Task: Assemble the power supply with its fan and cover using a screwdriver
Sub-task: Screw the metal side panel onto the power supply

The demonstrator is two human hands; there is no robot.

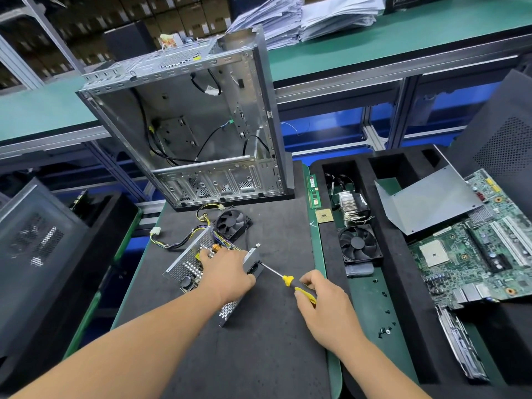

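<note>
On the dark mat [259,341] near you, the PSU [188,266] lies open, no cover on it. Your left hand [227,272] is spread flat over its board, fingers straight, pressing it steady. Your right hand [325,305] grips the yellow screwdriver [285,279], fingers curled round the handle; the tip sits at the right end plate by the power socket.

Step in hand: looks like driving a screw on that end plate. The screw itself is too small to see. The fan [231,223] lies loose just beyond the PSU, cables [178,240] trailing left, so fan and cover are likely still to do. Next move calls for keeping the shaft square to the plate and holding the PSU down so it doesn't slide on the mat.

Right of the mat, a black foam tray [403,283]: the left slot holds a heatsink [352,204] at the far end, a second fan [359,244] nearer, and loose black screws [385,331] nearest. The right slot holds a bent metal sheet [426,203], possibly the cover, lying partly over a motherboard [472,254]. RAM sticks [313,191] and a CPU [324,216] lie by the tray's left edge.

Beyond the mat, an empty case [195,125] stands open.
</note>
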